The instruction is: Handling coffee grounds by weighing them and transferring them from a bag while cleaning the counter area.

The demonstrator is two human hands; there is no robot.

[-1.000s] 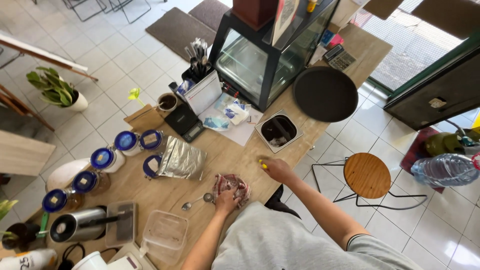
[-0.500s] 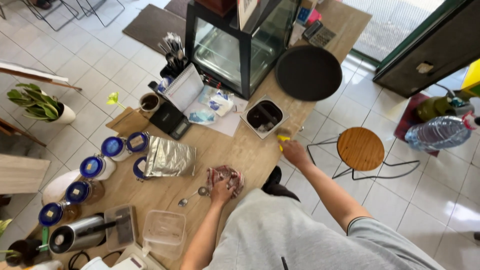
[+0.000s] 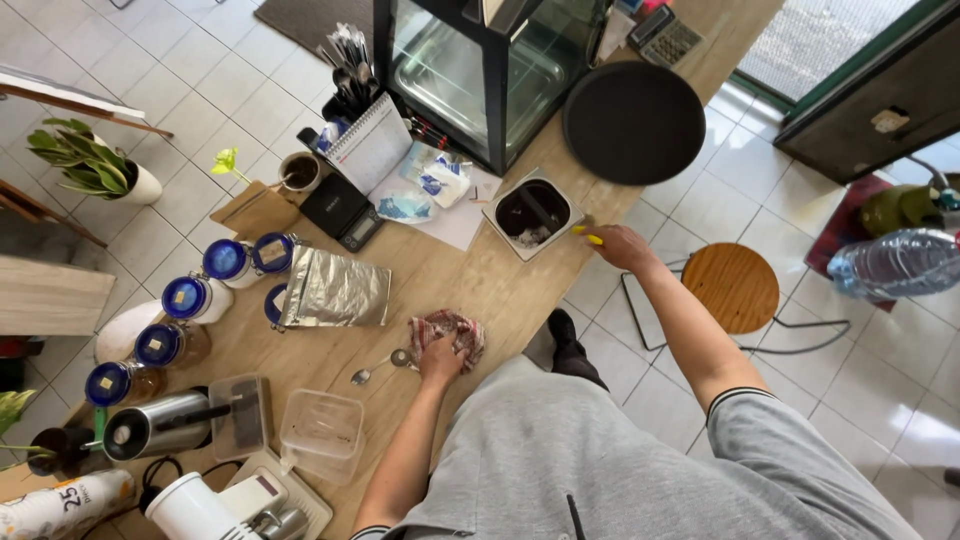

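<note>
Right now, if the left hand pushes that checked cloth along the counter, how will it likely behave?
The checked cloth is crumpled under the left hand, so it probably is floppy and bunches rather than sliding flat. It looks light. It might nudge the spoon lying beside it.

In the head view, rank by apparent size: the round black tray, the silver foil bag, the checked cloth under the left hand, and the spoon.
1. round black tray
2. silver foil bag
3. checked cloth, partly covered by the left hand
4. spoon
</note>
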